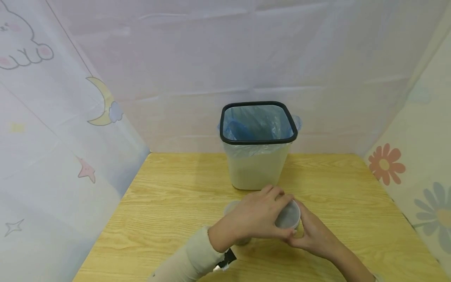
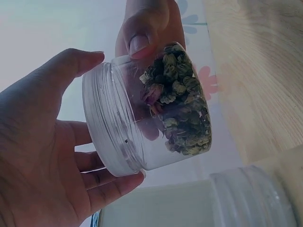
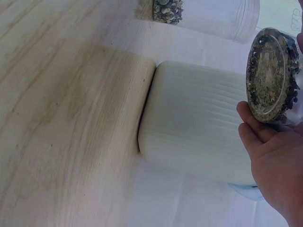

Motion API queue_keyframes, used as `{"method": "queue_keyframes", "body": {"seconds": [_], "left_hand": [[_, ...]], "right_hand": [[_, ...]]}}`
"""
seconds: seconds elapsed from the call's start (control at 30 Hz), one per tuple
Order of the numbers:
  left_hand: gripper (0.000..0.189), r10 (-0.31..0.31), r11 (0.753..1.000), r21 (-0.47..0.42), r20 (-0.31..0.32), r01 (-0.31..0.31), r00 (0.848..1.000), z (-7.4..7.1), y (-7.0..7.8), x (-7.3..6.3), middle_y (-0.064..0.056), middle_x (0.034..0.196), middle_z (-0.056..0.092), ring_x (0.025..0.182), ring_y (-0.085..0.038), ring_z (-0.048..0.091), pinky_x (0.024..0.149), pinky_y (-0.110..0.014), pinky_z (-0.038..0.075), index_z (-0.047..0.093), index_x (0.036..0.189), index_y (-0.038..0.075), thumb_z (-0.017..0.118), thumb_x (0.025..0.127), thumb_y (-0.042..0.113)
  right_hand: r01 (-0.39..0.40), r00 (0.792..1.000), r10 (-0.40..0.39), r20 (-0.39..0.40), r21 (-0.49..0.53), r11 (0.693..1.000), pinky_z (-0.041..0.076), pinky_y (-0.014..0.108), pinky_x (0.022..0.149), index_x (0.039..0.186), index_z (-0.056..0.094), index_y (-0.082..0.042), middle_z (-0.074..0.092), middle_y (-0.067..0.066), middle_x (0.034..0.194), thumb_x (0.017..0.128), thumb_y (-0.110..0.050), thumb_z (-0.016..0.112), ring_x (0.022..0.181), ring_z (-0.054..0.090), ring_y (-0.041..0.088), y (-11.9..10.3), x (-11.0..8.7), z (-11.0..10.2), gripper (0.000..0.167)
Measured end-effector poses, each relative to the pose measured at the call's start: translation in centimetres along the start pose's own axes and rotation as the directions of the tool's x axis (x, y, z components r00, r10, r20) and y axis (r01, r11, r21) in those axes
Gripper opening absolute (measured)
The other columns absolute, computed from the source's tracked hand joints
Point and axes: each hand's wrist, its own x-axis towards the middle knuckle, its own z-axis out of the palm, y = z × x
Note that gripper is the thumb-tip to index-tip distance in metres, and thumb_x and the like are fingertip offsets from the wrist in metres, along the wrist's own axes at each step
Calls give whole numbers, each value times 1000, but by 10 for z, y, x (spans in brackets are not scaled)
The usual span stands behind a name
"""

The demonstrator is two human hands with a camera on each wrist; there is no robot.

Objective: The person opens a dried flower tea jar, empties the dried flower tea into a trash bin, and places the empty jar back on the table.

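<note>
A clear plastic jar (image 2: 156, 109) holds dried buds, greenish with a purplish one among them. My left hand (image 1: 255, 215) grips its frosted screw lid (image 1: 289, 216), thumb on one side and fingers on the other. The right hand (image 1: 313, 235) holds the body of the jar, which is lifted off the table. From the right wrist view the jar's round base (image 3: 269, 75) shows, packed with dried bits. A second clear jar (image 3: 203, 16) with dried contents stands on the table, mostly covered by my left arm in the head view.
A white bin (image 1: 257, 166) with a black rim and a bluish plastic liner (image 1: 260, 121) stands at the back of the wooden table (image 1: 169, 207), just beyond my hands. Printed cloth (image 1: 211, 58) hangs behind the table and on both sides.
</note>
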Motion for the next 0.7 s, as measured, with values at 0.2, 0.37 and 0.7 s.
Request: {"method": "queue_keyframes", "body": {"seconds": [0.2, 0.37, 0.7], "left_hand": [[76, -9, 1000, 20, 4, 9, 1000, -1, 0, 0, 2, 133, 56, 115, -11, 53, 75, -17, 52, 52, 147, 22, 57, 89, 72], [75, -8, 998, 70, -25, 10, 1000, 0, 1, 0, 1, 132, 58, 113, -12, 56, 76, -20, 55, 52, 145, 20, 54, 91, 71], [74, -70, 983, 161, -98, 85, 993, 3, 7, 3, 0, 122, 61, 104, -14, 58, 73, -22, 57, 58, 136, 15, 50, 91, 74]], "right_hand": [[-9, 1000, 9, 3, 6, 1000, 58, 30, 80, 156, 30, -15, 56, 9, 137, 80, -18, 87, 106, 61, 11, 0, 1, 0, 95], [0, 1000, 0, -18, -7, 1000, 58, 31, 81, 156, 30, -16, 57, 7, 137, 79, -18, 88, 107, 61, 11, 1, 3, 0, 96], [-16, 999, 15, -47, -27, 999, 57, 31, 88, 157, 30, -19, 56, 1, 138, 80, -20, 88, 113, 60, 11, -1, 7, 1, 96]]}}
